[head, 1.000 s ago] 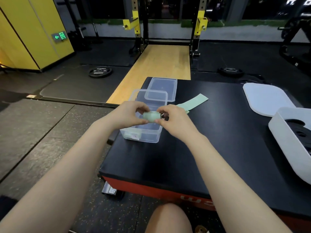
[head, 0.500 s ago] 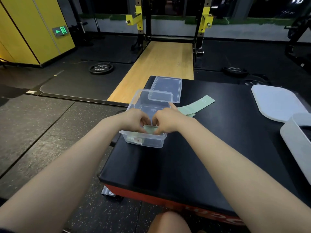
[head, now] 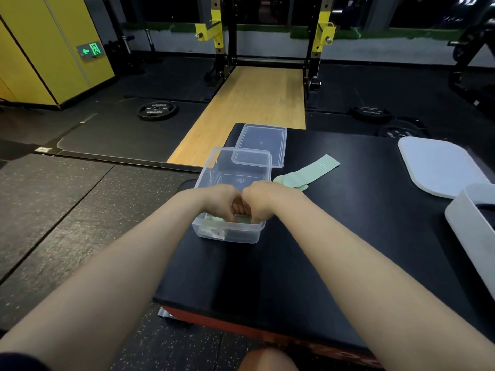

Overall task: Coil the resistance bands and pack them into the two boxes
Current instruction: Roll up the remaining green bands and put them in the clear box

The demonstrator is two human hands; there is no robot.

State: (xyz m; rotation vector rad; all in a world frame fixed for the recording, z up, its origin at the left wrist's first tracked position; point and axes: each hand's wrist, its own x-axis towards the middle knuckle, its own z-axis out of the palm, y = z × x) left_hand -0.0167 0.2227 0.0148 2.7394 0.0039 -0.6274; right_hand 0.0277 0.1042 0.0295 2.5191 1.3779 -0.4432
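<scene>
Both hands are down inside the clear box point(head: 230, 231) now, the left hand point(head: 219, 202) and the right hand point(head: 261, 200) knuckle to knuckle, fingers curled in on a pale green coil point(head: 242, 218) that sits low at the near end of the box. Only a sliver of it shows between them, so how tight the roll is I can't say. This looks like the seating step, and the trick here is to press the coil flat against the floor and near wall before letting go, easing the fingers off one side at a time so it doesn't spring open. A second band point(head: 308, 174) lies flat and uncoiled just right of the box, on the pad point(head: 334, 236), waiting its turn. The lid point(head: 261, 145) rests against the far rim. That pad is black and matte, on a red-edged platform. To the right, a white lid point(head: 439, 167) and a white bin point(head: 471, 236). Around it, a dim gym: speckled rubber floor, a wooden lifting strip point(head: 249, 111), a rack point(head: 267, 36) with yellow hooks, a plate point(head: 157, 110) on the floor, a yellow wall point(head: 48, 49).
</scene>
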